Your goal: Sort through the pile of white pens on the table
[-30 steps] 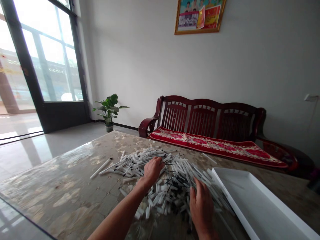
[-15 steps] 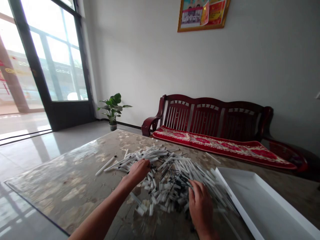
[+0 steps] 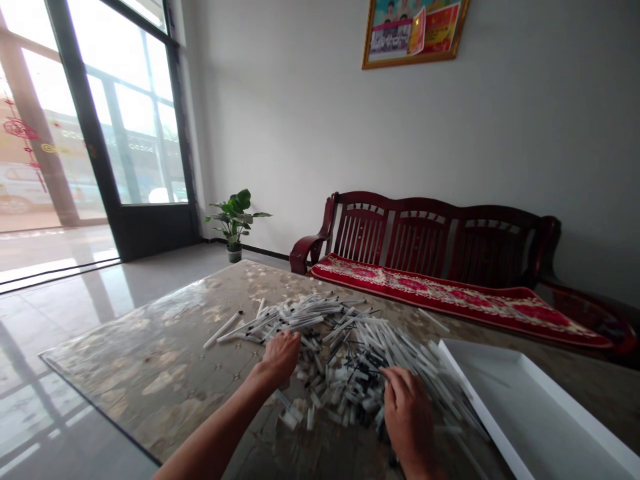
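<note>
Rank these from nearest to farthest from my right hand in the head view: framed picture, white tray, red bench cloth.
From your right hand:
1. White tray: just to its right, on the table.
2. Red bench cloth: ahead, beyond the table.
3. Framed picture: high on the far wall.

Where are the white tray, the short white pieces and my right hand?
White tray (image 3: 540,400): head view, on its bare floor.
Short white pieces (image 3: 345,395): head view, middle of the heap.
Right hand (image 3: 409,408): head view, back of the hand.
</note>
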Demonstrator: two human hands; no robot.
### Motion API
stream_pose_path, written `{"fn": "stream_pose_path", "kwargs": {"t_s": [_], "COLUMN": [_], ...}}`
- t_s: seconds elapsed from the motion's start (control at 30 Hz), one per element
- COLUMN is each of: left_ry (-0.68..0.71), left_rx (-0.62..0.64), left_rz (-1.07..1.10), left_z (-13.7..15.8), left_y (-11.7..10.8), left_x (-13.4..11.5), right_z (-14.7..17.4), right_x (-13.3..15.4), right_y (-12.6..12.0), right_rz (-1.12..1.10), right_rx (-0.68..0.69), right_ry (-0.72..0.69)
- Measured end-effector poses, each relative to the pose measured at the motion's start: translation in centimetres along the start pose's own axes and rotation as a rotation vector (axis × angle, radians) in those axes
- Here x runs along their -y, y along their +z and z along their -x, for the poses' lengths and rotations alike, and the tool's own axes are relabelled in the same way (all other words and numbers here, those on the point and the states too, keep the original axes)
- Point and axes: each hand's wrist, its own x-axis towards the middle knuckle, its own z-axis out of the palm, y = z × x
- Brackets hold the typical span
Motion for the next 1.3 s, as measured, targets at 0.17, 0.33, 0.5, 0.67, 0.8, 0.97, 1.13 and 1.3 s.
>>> {"fn": "stream_pose_path", "kwargs": {"t_s": [0.17, 0.33, 0.5, 0.67, 0.8, 0.97, 1.13, 1.3], "left_ry": [0.029, 0.112, 0.069, 0.051, 0.108, 0.281, 0.430, 0.560], "left_rx": [-0.027, -0.134, -0.164, -0.179, -0.153, -0.032, 0.073, 0.026], "left_rz": [0.185, 0.486, 1.084, 1.064, 0.828, 0.496, 0.214, -0.037], "left_z": [-0.1, -0.1, -1.5, -4.5, -5.1, -2.5, -1.1, -2.1], "left_y": [0.5, 1.7, 3.3, 3.1, 2.2, 1.3, 0.8, 1.0], "left_x": [-0.3, -2.9, -6.4, -7.6, -5.8, -2.3, -1.3, -1.5], "right_z": [0.1, 0.4, 0.3, 0.0, -0.2, -0.2, -0.2, 0.0], "right_x": [-0.2, -0.9, -0.8, 0.1, 0.7, 1.0, 0.8, 0.7], "right_y": [0.3, 0.7, 0.5, 0.0, -0.2, -0.1, 0.0, 0.1], "right_rz": [0.003, 0.020, 0.002, -0.016, -0.024, -0.034, -0.026, -0.037], "right_rx": [0.016, 0.020, 0.018, 0.013, -0.003, -0.002, 0.012, 0.012], "right_ry": [-0.008, -0.036, -0.021, 0.008, 0.035, 0.023, -0.026, 0.014]}}
